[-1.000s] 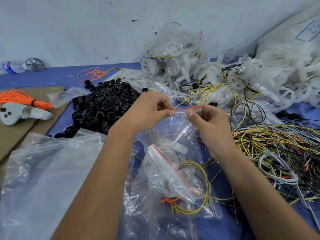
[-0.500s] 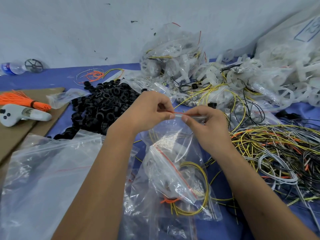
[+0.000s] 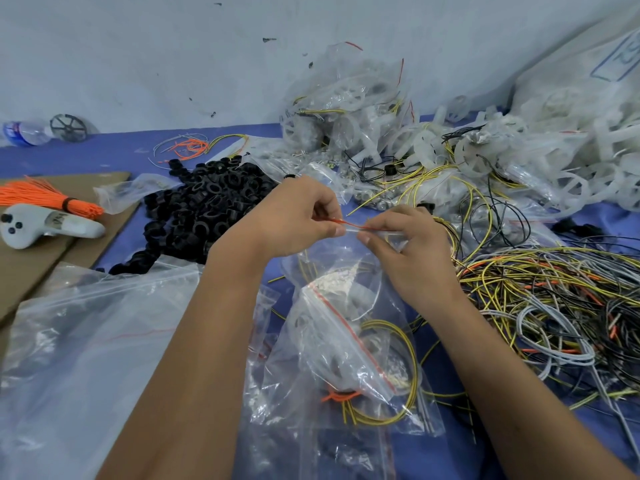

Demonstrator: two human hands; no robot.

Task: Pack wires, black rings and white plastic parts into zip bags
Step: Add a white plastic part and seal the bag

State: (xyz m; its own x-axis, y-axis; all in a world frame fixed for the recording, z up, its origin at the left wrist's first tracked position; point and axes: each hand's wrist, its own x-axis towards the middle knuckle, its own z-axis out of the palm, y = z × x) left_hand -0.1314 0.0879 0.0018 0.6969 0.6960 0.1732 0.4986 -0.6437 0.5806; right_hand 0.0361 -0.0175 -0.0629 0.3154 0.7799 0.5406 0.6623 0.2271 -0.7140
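A small zip bag (image 3: pixel 346 271) is held up over the blue desk (image 3: pixel 114 147) by its red-lined zip strip (image 3: pixel 360 227), which is pinched from both ends: the left hand (image 3: pixel 294 220) grips the strip between thumb and curled fingers (image 3: pixel 337 230), and the right hand (image 3: pixel 408 244) pinches it just beside, its fingertips (image 3: pixel 363 239) nearly touching the left hand's. A coil of yellow wires and something pale can be made out inside the bag, though its contents are blurred by the film. It hangs just above an already sealed bag (image 3: pixel 353 351) with a yellow wire coil (image 3: pixel 391 372), with the pile of black rings (image 3: pixel 207 206) to the left, the loose wires (image 3: pixel 554 292) to the right and the white plastic parts (image 3: pixel 519 157) behind. The seal could be left partly open if the pinch skips a stretch of the track or if a wire end is caught in the mouth, and the contents could then spill once the bag is dropped on the pile. Compared with a second ago, the right hand has been drawn inward along the strip toward the left hand, so much less of the red line is exposed between them; the surrounding piles are unchanged.
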